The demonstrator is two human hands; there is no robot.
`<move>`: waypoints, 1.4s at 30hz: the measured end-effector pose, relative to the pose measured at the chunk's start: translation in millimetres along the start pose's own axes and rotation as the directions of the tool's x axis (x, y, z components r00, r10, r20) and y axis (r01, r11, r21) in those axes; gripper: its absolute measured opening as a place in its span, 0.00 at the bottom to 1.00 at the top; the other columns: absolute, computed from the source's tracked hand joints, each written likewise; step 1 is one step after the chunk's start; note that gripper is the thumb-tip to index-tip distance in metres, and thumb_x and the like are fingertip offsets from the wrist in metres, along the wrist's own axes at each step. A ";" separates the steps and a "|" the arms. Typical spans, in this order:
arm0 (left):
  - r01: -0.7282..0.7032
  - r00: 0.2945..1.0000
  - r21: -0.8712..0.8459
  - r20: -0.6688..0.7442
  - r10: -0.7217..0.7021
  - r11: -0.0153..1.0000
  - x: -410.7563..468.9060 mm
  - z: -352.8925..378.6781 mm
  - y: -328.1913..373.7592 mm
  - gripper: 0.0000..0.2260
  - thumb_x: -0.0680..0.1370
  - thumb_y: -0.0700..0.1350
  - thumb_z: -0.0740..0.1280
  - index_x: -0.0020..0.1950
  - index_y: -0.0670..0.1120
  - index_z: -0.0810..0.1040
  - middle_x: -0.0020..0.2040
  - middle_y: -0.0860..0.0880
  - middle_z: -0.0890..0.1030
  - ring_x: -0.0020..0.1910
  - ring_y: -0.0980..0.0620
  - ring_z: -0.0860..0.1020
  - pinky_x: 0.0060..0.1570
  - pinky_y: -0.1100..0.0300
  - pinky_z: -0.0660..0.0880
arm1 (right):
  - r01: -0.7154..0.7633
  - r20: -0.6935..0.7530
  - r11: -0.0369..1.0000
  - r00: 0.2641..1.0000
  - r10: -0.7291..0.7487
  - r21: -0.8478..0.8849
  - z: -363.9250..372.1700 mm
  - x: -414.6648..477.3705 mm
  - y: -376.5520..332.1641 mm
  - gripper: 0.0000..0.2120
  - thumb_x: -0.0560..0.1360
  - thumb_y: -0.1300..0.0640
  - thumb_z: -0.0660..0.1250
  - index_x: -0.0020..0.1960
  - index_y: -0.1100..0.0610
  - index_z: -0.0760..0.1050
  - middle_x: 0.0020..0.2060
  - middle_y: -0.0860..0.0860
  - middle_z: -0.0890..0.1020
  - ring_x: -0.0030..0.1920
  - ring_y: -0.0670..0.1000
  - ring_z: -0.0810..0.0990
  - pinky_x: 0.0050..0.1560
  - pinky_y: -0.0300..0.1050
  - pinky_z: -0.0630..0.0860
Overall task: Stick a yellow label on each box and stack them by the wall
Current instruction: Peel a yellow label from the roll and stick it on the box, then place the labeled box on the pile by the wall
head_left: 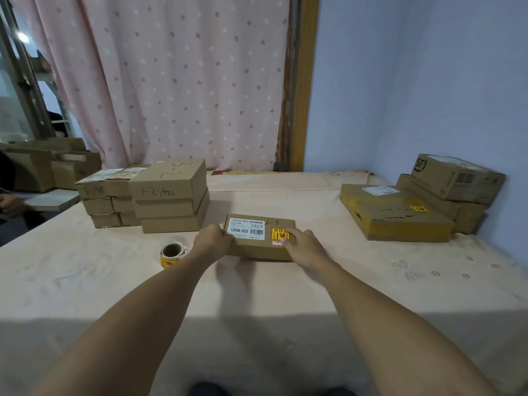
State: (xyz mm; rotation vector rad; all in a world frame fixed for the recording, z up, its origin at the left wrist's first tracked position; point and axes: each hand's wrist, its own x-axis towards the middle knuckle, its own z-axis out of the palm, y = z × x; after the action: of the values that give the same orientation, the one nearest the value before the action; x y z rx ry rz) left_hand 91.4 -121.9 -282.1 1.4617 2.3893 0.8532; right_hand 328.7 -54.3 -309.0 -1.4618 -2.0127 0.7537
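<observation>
Behind everything hangs a pink spotted curtain (183, 81), with a pale blue wall (414, 81) on your right. Below them a bed (285, 295) under a peach sheet carries all the boxes.

By the wall sits the finished stack (445, 201). Its top box (457, 178) shows an "SF" logo, and the flat box (397, 215) in front of it has a yellow sticker (420, 208) on its lid. At far left stands the other pile (171, 195) of closed brown boxes, one marked by hand "1-3-1802", with smaller boxes (107, 201) touching it.

The box (260, 238) you are working on lies closed in the middle of the bed, between the two groups. Its white label (247, 230) reads "12V4A-5525" beside a barcode, with pen marks above it that I cannot read for sure.

Your left hand (213, 238) grips the box's left end, fingers curled round the edge. Your right hand (303, 244) lies over the right end, its fingers (288, 233) pressing flat on the yellow label (279, 234).

The label roll (172, 252) stands just left of your left wrist.
</observation>
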 end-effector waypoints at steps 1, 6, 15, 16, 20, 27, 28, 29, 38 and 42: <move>-0.009 1.000 -0.029 -0.015 0.009 1.000 0.0 0.2 2.1 0.11 0.79 0.48 0.66 0.53 0.41 0.78 0.52 0.42 0.80 0.47 0.43 0.75 0.43 0.55 0.69 | 0.001 -0.011 1.000 1.000 -0.001 0.015 -3.9 -1.2 -0.3 0.22 0.82 0.43 0.60 0.75 0.44 0.68 0.62 0.53 0.70 0.63 0.56 0.75 0.65 0.55 0.74; -0.021 0.998 -0.272 -0.061 0.005 0.962 0.1 2.7 22.9 0.09 0.78 0.48 0.68 0.54 0.44 0.80 0.50 0.45 0.81 0.49 0.43 0.78 0.49 0.53 0.76 | -0.039 -0.134 0.993 0.989 0.055 0.115 -38.8 -3.7 -8.0 0.23 0.82 0.45 0.62 0.75 0.47 0.64 0.62 0.53 0.76 0.58 0.54 0.77 0.59 0.52 0.77; -0.033 0.999 -0.703 -0.025 0.021 0.711 21.9 32.3 104.1 0.06 0.71 0.50 0.69 0.46 0.53 0.82 0.47 0.49 0.85 0.51 0.43 0.82 0.56 0.41 0.79 | -0.250 0.023 0.690 0.947 0.321 0.679 -130.9 -13.3 21.5 0.11 0.80 0.55 0.70 0.59 0.60 0.78 0.48 0.54 0.86 0.46 0.52 0.85 0.40 0.45 0.80; -0.014 1.000 -0.744 -0.017 0.002 0.668 22.5 36.5 116.9 0.07 0.69 0.51 0.70 0.45 0.54 0.82 0.48 0.49 0.84 0.51 0.44 0.82 0.57 0.42 0.79 | -0.235 0.009 0.658 0.945 0.328 0.715 -138.7 -14.5 27.2 0.11 0.79 0.55 0.71 0.59 0.59 0.78 0.46 0.54 0.86 0.46 0.52 0.85 0.40 0.45 0.80; 0.056 0.998 -0.867 0.058 -0.011 0.494 4.3 62.8 177.6 0.19 0.70 0.49 0.73 0.59 0.48 0.74 0.55 0.48 0.78 0.54 0.46 0.80 0.62 0.46 0.77 | -0.170 -0.060 0.536 0.921 0.385 0.827 -166.5 -14.9 53.2 0.08 0.78 0.56 0.72 0.55 0.58 0.79 0.43 0.54 0.87 0.40 0.51 0.85 0.36 0.44 0.80; 0.039 0.930 -0.828 0.235 0.282 0.559 -49.0 143.7 267.9 0.24 0.71 0.54 0.75 0.63 0.45 0.77 0.58 0.50 0.81 0.56 0.50 0.79 0.61 0.50 0.77 | -0.056 -0.178 0.397 0.831 0.527 0.916 -189.6 -6.0 104.4 0.12 0.75 0.55 0.76 0.55 0.58 0.80 0.46 0.55 0.87 0.41 0.52 0.86 0.34 0.43 0.80; 0.023 0.922 -0.816 0.241 0.303 0.578 -52.9 151.1 278.4 0.22 0.72 0.53 0.75 0.62 0.47 0.78 0.57 0.52 0.81 0.56 0.51 0.79 0.59 0.54 0.76 | -0.051 -0.184 0.382 0.812 0.554 0.923 -192.2 -3.4 112.1 0.15 0.74 0.54 0.77 0.57 0.59 0.80 0.48 0.56 0.86 0.43 0.53 0.86 0.35 0.42 0.80; 0.000 0.916 -0.811 0.235 0.326 0.586 -54.7 157.9 288.3 0.16 0.73 0.51 0.75 0.59 0.49 0.78 0.55 0.54 0.81 0.54 0.53 0.78 0.53 0.59 0.75 | -0.047 -0.187 0.369 0.799 0.571 0.928 -195.8 -1.2 118.9 0.17 0.73 0.53 0.77 0.59 0.60 0.80 0.49 0.56 0.86 0.44 0.54 0.86 0.36 0.42 0.81; -0.043 0.888 -0.743 0.278 0.366 0.668 -27.1 200.7 349.7 0.17 0.74 0.52 0.74 0.60 0.46 0.81 0.52 0.51 0.83 0.48 0.55 0.79 0.41 0.61 0.72 | -0.164 -0.270 0.559 0.745 0.610 0.813 -233.9 25.9 157.0 0.19 0.75 0.44 0.74 0.54 0.60 0.81 0.42 0.55 0.84 0.31 0.51 0.80 0.29 0.41 0.77; 0.007 0.890 -0.724 0.320 0.326 0.690 -11.2 216.9 374.3 0.17 0.76 0.52 0.71 0.62 0.46 0.81 0.53 0.48 0.82 0.48 0.51 0.78 0.42 0.59 0.71 | -0.306 -0.355 0.730 0.719 0.598 0.610 -250.9 36.1 171.0 0.26 0.75 0.35 0.67 0.54 0.58 0.80 0.43 0.54 0.85 0.38 0.53 0.81 0.35 0.46 0.76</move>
State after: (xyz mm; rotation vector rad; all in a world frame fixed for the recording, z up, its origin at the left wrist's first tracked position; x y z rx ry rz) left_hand 475.2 74.5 -243.4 1.3384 1.3593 1.1733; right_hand 607.8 55.9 -250.7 -1.6267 -0.9061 0.8758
